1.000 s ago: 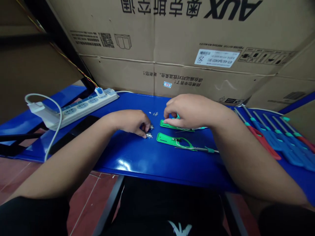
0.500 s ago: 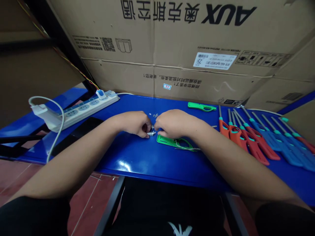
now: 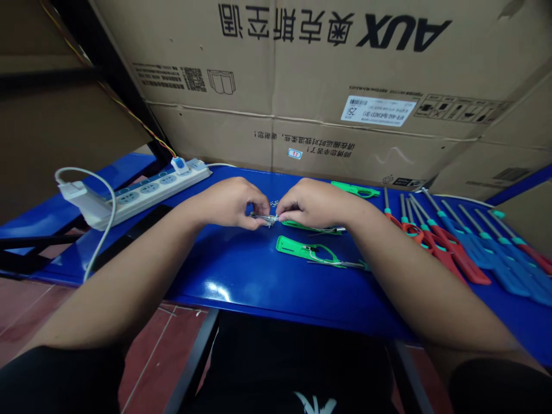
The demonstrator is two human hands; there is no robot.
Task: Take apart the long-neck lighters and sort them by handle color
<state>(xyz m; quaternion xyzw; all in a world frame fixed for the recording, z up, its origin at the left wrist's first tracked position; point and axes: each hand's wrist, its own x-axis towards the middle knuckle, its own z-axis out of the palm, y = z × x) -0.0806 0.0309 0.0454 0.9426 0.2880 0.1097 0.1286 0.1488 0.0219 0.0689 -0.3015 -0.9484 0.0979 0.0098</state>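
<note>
My left hand (image 3: 241, 204) pinches a small clear, silvery lighter part (image 3: 264, 217) between thumb and fingers, just above the blue table (image 3: 224, 259). At the part's other end, the closed thumb and fingertips of my right hand (image 3: 308, 202) grip its whitish tip. Below my right hand lies a green lighter shell half (image 3: 291, 246) with a white wire and a thin metal rod. Another green shell half (image 3: 293, 224) is partly hidden under that hand. Several tiny metal pieces (image 3: 274, 203) lie behind the fingertips.
On the right lie several long-nosed lighters, with red ones (image 3: 463, 259) and blue ones (image 3: 513, 267). A green lighter shell (image 3: 356, 190) lies at the back. To the left are a white power strip (image 3: 150, 190) and a dark flat object (image 3: 129, 238). A cardboard wall (image 3: 310, 75) stands behind.
Both hands have risen slightly from the table, lifting the clear part. The green shell half under my right hand now shows more fully, with a second one visible behind it.
</note>
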